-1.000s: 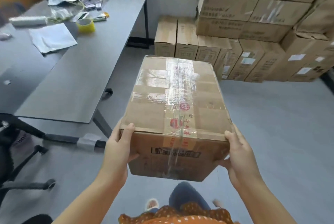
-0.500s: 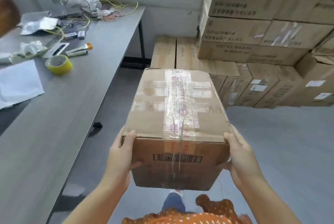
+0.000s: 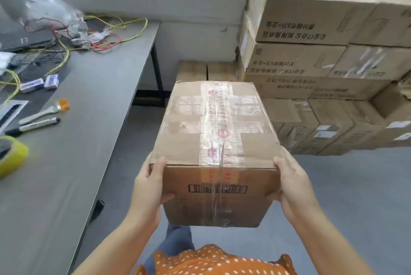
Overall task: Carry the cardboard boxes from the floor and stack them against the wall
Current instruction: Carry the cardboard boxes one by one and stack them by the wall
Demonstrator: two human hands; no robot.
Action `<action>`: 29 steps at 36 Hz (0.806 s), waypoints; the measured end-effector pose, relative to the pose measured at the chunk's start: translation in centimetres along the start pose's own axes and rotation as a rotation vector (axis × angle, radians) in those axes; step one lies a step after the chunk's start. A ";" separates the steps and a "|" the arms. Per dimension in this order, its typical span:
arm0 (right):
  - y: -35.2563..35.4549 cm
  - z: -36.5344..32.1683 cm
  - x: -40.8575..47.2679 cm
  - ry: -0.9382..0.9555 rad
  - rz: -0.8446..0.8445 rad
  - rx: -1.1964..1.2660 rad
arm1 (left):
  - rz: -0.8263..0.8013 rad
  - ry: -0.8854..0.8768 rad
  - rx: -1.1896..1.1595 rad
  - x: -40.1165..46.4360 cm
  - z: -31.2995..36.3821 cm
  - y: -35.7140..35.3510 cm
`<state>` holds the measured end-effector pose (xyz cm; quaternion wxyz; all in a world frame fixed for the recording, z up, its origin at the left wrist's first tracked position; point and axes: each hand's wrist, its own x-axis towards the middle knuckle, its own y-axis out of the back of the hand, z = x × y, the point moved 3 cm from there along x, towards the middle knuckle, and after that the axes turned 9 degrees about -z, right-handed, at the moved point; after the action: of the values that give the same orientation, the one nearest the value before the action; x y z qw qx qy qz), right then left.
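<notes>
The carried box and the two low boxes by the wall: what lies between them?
In the head view, only bare grey floor shows between the carried box, held in both hands, and the two low boxes at the wall.

Bare floor (image 3: pixel 355 185) lies open between the grey table (image 3: pixel 66 185) and stacked boxes (image 3: pixel 322 63).

Soft daylight is being cast evenly; glare is being reflected off the clear packing tape (image 3: pixel 219 123) beyond the fingertips (image 3: pixel 160 161); edges are being blurred and bowed.
</notes>
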<state>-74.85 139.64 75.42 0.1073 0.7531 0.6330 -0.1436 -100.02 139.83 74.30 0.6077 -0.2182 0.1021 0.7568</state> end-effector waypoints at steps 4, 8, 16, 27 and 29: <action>-2.5 -2.6 6.0 0.005 0.012 -0.006 | -0.030 0.000 0.004 7.1 3.9 -0.6; -4.6 -6.2 11.4 0.028 0.042 0.026 | -0.072 -0.019 0.017 13.3 8.8 -2.0; -4.5 -9.8 22.5 0.013 0.115 0.041 | -0.112 0.001 0.048 22.9 13.3 -6.8; -1.3 -13.3 41.2 -0.077 0.039 -0.022 | -0.025 0.051 0.025 36.7 15.8 -16.0; -0.7 -14.2 44.5 -0.082 0.025 -0.031 | -0.005 0.060 0.031 39.3 16.2 -17.9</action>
<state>-67.35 185.68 73.08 0.1466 0.7528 0.6205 -0.1633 -92.65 185.31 72.79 0.6095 -0.2314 0.1316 0.7468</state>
